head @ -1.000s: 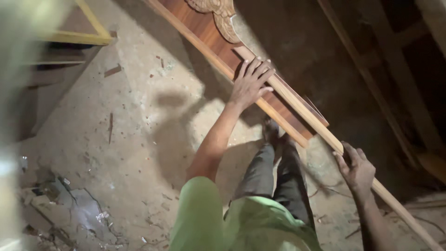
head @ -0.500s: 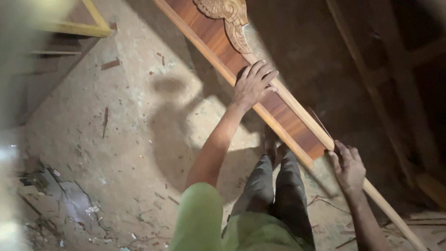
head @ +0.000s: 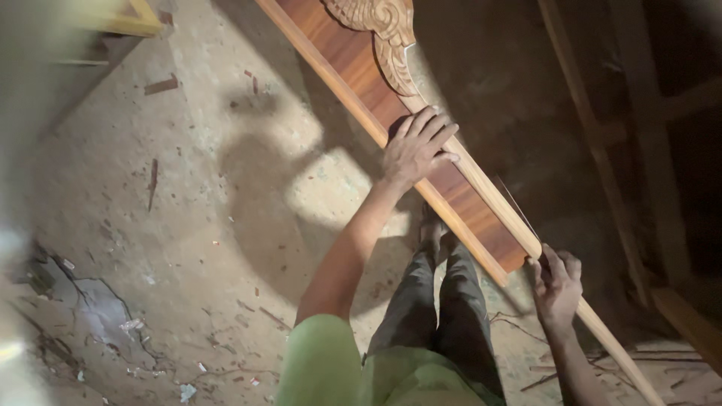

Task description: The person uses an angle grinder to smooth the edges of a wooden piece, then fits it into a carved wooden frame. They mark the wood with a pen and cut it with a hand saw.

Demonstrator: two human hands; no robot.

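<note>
Two hands work one long wooden panel (head: pixel 481 199), whose long axis runs diagonally from upper left to lower right, ahead of the person. The left hand (head: pixel 416 148) lies spread on it; the right hand (head: pixel 558 286) grips its pale edge strip (head: pixel 594 323) lower down.

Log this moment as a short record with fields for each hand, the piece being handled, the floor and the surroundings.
left hand: left hand lies flat, fingers spread, on the long reddish-brown wooden panel
right hand: right hand grips the pale wooden strip along the panel's edge
panel: slanted, with a carved pale wooden ornament near its upper end
floor: dusty concrete floor strewn with wood scraps
surroundings: dark wooden frames on the right; yellow wooden frame at upper left
</note>
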